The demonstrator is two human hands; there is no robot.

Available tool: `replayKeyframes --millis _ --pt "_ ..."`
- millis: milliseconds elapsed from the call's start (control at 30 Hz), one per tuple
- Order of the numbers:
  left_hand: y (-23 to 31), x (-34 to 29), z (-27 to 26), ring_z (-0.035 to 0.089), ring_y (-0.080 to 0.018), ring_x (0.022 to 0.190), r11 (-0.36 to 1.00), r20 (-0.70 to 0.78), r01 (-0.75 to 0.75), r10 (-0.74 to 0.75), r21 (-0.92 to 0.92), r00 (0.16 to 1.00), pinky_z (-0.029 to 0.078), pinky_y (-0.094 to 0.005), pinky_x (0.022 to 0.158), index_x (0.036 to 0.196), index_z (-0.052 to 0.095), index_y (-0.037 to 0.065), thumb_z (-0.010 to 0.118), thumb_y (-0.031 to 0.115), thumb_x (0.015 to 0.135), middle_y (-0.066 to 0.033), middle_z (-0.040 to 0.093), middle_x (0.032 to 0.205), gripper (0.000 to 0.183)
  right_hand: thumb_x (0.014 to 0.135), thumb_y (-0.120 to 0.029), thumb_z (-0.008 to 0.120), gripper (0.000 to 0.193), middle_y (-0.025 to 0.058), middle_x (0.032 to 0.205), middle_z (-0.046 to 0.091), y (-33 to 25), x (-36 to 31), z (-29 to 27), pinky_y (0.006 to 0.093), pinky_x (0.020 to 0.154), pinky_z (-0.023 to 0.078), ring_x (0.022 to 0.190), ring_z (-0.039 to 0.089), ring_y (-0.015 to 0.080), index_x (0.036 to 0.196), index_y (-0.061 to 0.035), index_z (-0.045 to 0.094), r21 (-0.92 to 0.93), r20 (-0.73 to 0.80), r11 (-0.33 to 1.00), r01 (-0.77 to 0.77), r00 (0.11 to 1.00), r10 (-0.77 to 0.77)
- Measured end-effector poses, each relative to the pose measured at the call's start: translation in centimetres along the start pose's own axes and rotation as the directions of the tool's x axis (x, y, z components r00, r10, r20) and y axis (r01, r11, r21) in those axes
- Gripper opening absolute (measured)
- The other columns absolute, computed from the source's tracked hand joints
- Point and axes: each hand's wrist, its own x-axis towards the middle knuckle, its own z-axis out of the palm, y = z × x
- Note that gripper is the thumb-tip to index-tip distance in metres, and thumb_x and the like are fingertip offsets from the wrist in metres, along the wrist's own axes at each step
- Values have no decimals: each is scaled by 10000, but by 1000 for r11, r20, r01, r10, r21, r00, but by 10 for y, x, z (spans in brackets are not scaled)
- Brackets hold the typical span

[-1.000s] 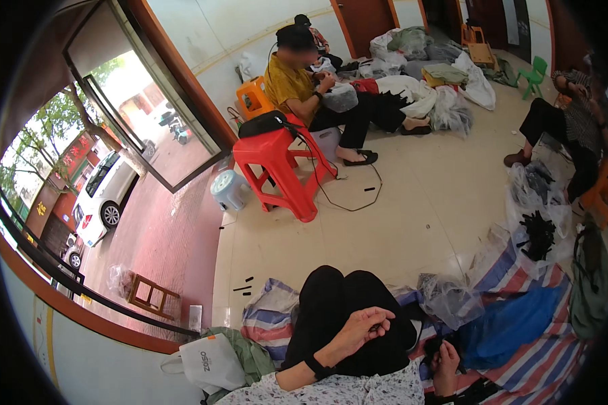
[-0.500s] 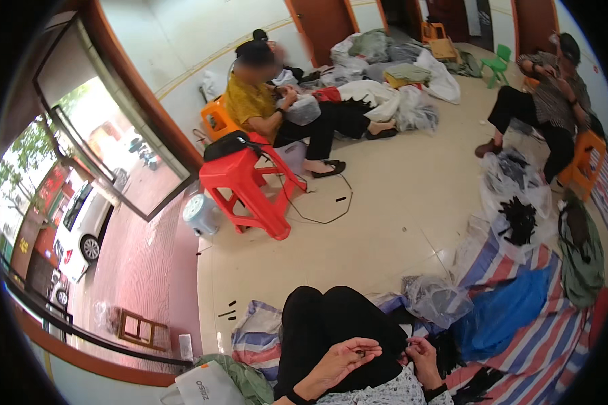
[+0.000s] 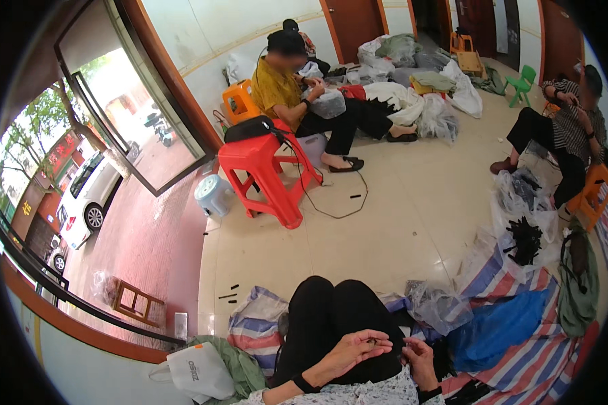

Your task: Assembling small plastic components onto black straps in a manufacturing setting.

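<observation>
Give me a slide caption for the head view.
Bare left hand and right hand close together by black trousers, with a red plastic stool and a seated co-worker in yellow beyond.

Loud reds, blues and oranges over a cream tiled floor point(image 3: 385, 229); clock read from mid-view.

6: black trousers point(image 3: 331, 324). 5: white top point(image 3: 385, 389), small dark print; dark small piece point(image 3: 373, 342) at left hand point(image 3: 351, 352). 4: sheet point(image 3: 550, 364) striped red, white, blue; plain vivid-blue plastic point(image 3: 499, 327) over it. 3: orange stool point(image 3: 591, 192). 2: green chair point(image 3: 520, 86). 11: mustard-yellow shirt point(image 3: 271, 88). 10: bright-red stool point(image 3: 250, 160). 9: white car point(image 3: 81, 196). 8: pinkish-red paving point(image 3: 159, 250). 7: white bag point(image 3: 199, 378), grey-green cloth point(image 3: 248, 373).
</observation>
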Motion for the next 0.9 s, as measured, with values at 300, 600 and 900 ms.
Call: replayKeyframes --millis 300,600,900 --pt "-17 -1 -2 626 -233 1075 999 29 -8 9 -47 1000 513 -261 937 1261 479 -79 483 62 977 -196 604 1165 317 846 35 619 234 49 716 582 -21 -18 9 256 500 458 537 549 126 1076 7 581 20 -18 999 -27 999 27" --pt "22 2 25 625 -117 742 988 -90 -46 60 148 994 511 -211 673 1109 600 -25 473 62 944 -90 664 880 225 869 -39 623 109 14 697 548 -91 0 48 222 485 388 534 507 81 952 -22 555 -213 4 955 209 977 -213" --pt "58 3 33 608 -76 759 972 -24 -177 182 153 983 491 -176 688 1153 586 -37 500 151 969 -70 656 909 277 900 -50 632 144 20 739 600 -129 0 97 184 477 380 553 531 73 1035 -4 614 12 104 982 191 976 -191"
